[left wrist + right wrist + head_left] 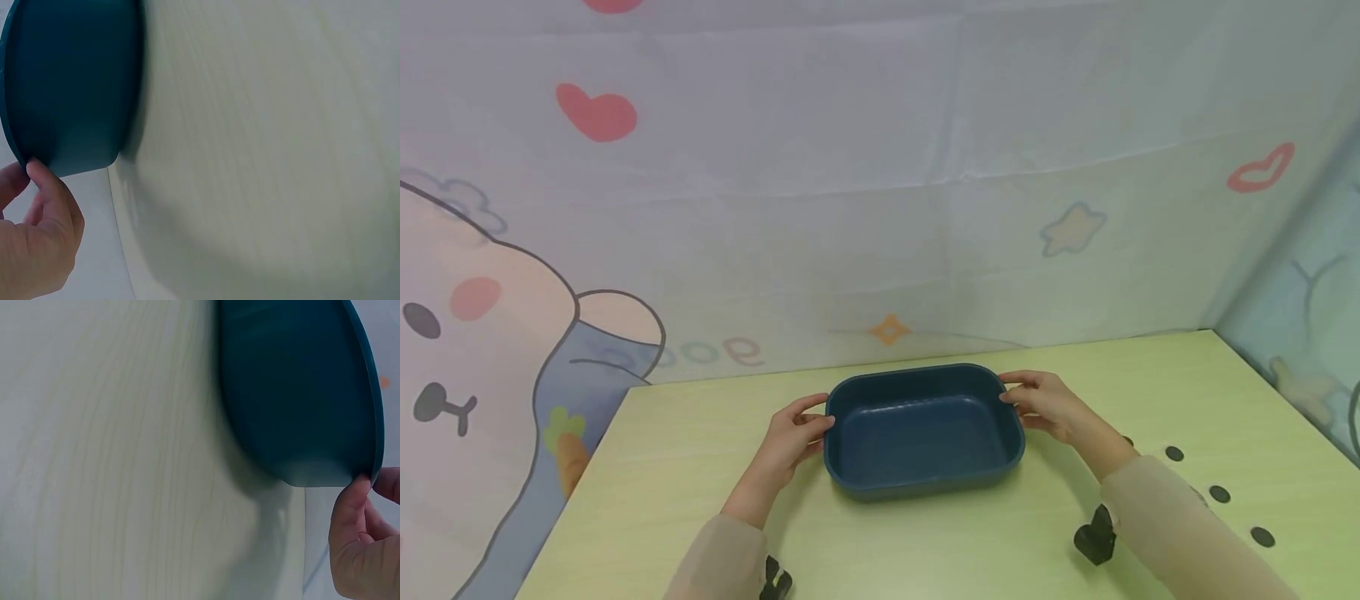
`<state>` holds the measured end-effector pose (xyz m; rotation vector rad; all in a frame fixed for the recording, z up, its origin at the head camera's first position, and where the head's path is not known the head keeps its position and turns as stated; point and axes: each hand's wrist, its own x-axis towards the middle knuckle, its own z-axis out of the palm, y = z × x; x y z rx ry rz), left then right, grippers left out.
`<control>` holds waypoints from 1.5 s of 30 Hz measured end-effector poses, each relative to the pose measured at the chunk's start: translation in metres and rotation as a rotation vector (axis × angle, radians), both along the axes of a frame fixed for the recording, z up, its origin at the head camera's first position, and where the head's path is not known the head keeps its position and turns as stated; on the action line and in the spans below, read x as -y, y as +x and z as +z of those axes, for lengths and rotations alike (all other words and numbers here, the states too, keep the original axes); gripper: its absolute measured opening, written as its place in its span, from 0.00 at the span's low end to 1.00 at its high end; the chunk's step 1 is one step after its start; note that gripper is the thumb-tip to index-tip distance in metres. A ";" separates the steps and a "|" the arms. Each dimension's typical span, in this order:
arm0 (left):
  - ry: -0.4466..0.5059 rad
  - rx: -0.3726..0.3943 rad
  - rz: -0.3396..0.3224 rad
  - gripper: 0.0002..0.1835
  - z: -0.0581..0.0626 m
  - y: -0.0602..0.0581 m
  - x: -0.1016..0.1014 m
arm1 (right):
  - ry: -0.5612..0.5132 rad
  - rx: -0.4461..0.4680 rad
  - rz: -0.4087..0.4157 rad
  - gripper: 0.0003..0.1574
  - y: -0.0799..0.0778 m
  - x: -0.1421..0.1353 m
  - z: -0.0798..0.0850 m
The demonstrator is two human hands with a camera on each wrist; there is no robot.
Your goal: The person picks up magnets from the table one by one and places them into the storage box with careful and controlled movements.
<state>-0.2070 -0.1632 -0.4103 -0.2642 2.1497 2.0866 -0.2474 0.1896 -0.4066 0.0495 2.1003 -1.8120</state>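
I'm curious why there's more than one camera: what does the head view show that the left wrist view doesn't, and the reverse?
Only the head view: the right hand, the hollow inside of the blue tub, dark spots on the table and red hearts on the pale cloth.

Only the left wrist view: a broad close-up of the tub's outer wall.

Both: the left hand gripping the tub, plus some table and cloth.

Faint letters (703,353) "oog" (leftmost unclear) mark the backdrop (850,100).

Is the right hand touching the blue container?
Touching. The right wrist view shows the right hand pinching the blue container by its rim.
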 end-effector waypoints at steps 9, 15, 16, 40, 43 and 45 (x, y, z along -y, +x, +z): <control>-0.012 -0.001 -0.028 0.25 -0.001 -0.002 0.004 | 0.021 -0.006 0.027 0.35 -0.001 0.001 0.004; -0.017 0.004 -0.043 0.25 -0.001 0.001 0.004 | 0.011 0.002 0.036 0.34 0.001 0.001 0.002; -0.020 0.004 -0.045 0.25 -0.001 0.001 0.004 | 0.011 0.006 0.034 0.34 0.001 0.001 0.002; -0.051 0.007 -0.043 0.24 -0.002 0.016 0.003 | -0.012 0.056 0.063 0.34 0.015 -0.001 0.004; -0.055 0.015 -0.036 0.24 0.000 0.017 0.003 | -0.024 0.057 0.056 0.34 0.018 -0.002 0.004; -0.062 0.018 -0.033 0.24 0.000 0.017 0.002 | -0.030 0.055 0.057 0.34 0.019 -0.003 0.003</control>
